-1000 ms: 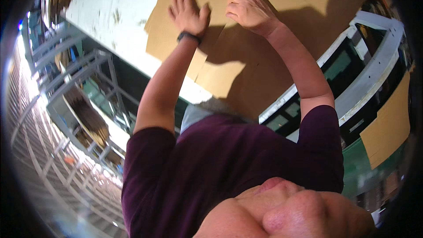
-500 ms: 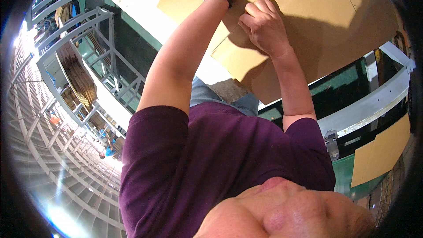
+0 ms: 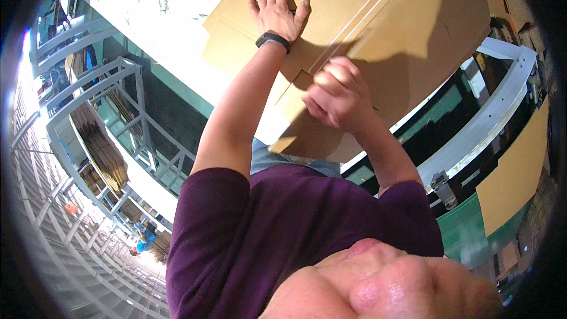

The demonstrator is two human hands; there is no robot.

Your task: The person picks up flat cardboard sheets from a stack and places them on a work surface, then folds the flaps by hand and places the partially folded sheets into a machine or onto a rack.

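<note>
A large brown cardboard sheet (image 3: pixel 446 20) lies on the white tabletop, with slits and flaps along its near-left edge. Two pale parallel lines run slantwise across it. My left hand (image 3: pixel 276 13), with a black band at its wrist, presses flat on the cardboard with fingers spread. Closer to my body, my right hand (image 3: pixel 339 92) is curled into a fist above the sheet's near part, a little blurred. Whatever its fingers may hold is hidden. Beneath that fist, a cardboard flap (image 3: pixel 319 136) reaches toward my waist.
The white tabletop (image 3: pixel 171 0) shows on the left. A grey metal frame (image 3: pixel 472 136) curves along the right, with another cardboard piece (image 3: pixel 514 168) beyond it. White metal racks (image 3: pixel 121 77) with stacked cardboard stand at left. A person in blue (image 3: pixel 144 239) is far off.
My right hand has come off the cardboard's edge and moved down toward me, now curled. My left hand has shifted slightly left and down, fingers fully in view. The pale lines now show.
</note>
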